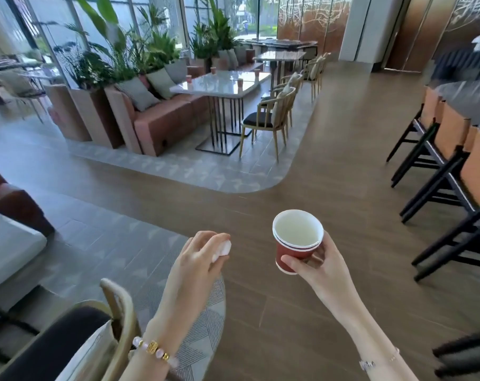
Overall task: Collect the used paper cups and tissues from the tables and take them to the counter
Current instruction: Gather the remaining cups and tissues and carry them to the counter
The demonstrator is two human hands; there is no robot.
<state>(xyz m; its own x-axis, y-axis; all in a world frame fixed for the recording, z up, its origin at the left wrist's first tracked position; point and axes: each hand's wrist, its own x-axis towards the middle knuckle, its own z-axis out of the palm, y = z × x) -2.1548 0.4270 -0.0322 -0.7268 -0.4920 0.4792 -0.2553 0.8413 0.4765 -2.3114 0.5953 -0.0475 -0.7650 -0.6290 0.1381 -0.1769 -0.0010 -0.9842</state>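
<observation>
Right hand [315,268] is curling round a stack of red paper cups [293,250] – thumb across the near wall, fingers wrapping the far side, two white rims showing one inside the other. The stack is sitting upright in that grip, tilting slightly, with the pale inside of the top cup facing up. Just beside it, the left hand [194,259] is closing its fingers over a crumpled white tissue [223,248], and only a small wad of it is peeking out at the fingertips. Both hands are hanging in the air over the brown wooden floor [329,160], near each other but not touching. A beaded bracelet [153,349] with gold pieces is circling the left wrist.

Moving out – a wooden chair [118,306] with a dark seat is sitting at the lower left, close under the left forearm. Across the room, a glossy white bench [222,90] is carrying more red cups [240,83], well apart from the hands, spread along its top. A terracotta sofa [164,119] with grey cushions is running along its far side, with leafy plants [128,50] behind. On the right, black bar stools [436,160] are lining up against a long counter [466,97].
</observation>
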